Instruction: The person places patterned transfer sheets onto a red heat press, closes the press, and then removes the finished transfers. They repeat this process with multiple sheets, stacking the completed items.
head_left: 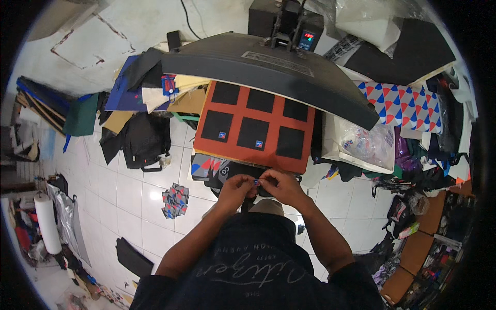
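Both hands, left hand (235,187) and right hand (281,186), meet fingertip to fingertip, pinching a tiny blue patch (256,182) close over the orange press bed (248,106); black squares (253,133) lie gridded there, seemingly for labelling.

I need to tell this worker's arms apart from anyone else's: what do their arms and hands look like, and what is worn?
Both forearms are bare, entering from the lower edge. The left hand and right hand wear no gloves, and no rings or watch are discernible. Short dark navy T-shirt sleeves end near the elbows.
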`<state>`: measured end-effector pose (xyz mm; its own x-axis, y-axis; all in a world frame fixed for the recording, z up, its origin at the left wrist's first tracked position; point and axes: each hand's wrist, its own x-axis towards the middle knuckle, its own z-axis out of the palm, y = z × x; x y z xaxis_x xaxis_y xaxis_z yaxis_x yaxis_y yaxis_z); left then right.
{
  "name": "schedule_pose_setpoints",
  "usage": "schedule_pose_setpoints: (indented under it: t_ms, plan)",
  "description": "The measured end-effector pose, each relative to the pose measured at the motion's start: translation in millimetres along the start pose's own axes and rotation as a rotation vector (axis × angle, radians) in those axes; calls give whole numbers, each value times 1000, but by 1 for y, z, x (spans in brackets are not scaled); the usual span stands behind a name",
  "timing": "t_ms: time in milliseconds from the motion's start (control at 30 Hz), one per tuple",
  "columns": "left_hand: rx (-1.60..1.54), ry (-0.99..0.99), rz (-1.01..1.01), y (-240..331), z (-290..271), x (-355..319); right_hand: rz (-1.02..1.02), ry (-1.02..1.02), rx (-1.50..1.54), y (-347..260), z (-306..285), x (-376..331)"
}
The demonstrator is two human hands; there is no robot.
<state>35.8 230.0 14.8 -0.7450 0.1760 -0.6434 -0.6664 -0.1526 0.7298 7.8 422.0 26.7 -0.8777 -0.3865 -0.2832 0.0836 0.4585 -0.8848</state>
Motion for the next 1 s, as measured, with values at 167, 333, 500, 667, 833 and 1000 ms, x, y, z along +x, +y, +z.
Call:
schedule_pose_setpoints:
  t_ms: [167, 333, 500, 667, 833, 1000]
  plan:
    - [41, -47, 27, 0, -2, 1, -28, -15, -89, 12, 1, 0]
    - [8, -41, -15, -7, 0, 4, -58, 37, -14, 21, 7, -1]
    - [40, -65, -43, -7, 0, 5, 14, -2, 37, 16, -1, -1]
    - [61, -101, -27, -8, 0, -2, 34, -57, 122, 20, 4, -9]
    - [7, -68, -25, -14, -9, 0, -2, -15, 77, 21, -2, -5]
    - [-90, 9, -92, -12, -22, 0, 85, 152, -217, 48, -82, 20]
